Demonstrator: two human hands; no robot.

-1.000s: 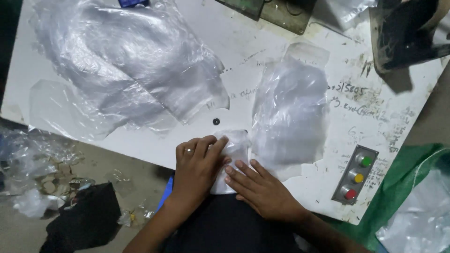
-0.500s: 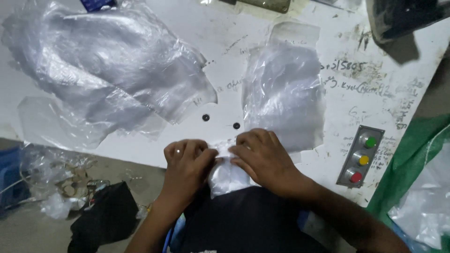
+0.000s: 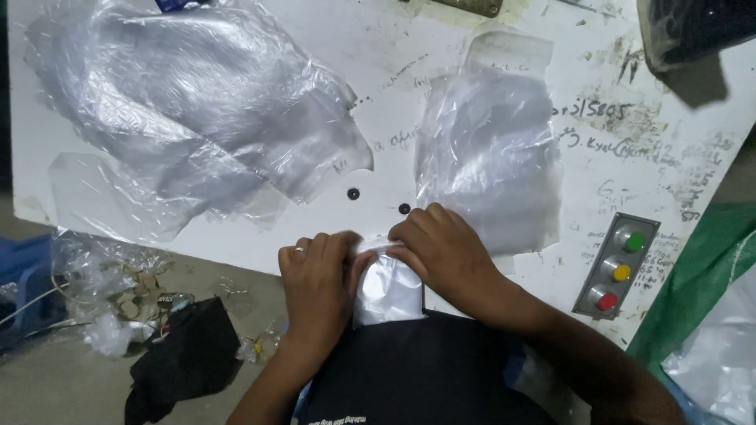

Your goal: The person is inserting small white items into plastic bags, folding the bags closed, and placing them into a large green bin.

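A small white packet in clear plastic (image 3: 387, 290) lies at the near edge of the white table (image 3: 378, 118), partly over a black garment (image 3: 417, 370). My left hand (image 3: 313, 275) and my right hand (image 3: 446, 253) both pinch the packet's top edge, fingertips almost meeting. A ring shows on my left hand. The packet's upper end is hidden under my fingers.
A stack of clear plastic bags (image 3: 490, 145) lies just beyond my right hand. A larger heap of clear bags (image 3: 189, 110) fills the table's left. A grey panel with green, yellow and red buttons (image 3: 618, 267) sits at the right. Plastic scraps and a black cloth (image 3: 185, 354) litter the floor.
My hands shifted from pressing flat on the packet to pinching its top edge together. My right hand moved up and over the packet. The view shifted slightly.
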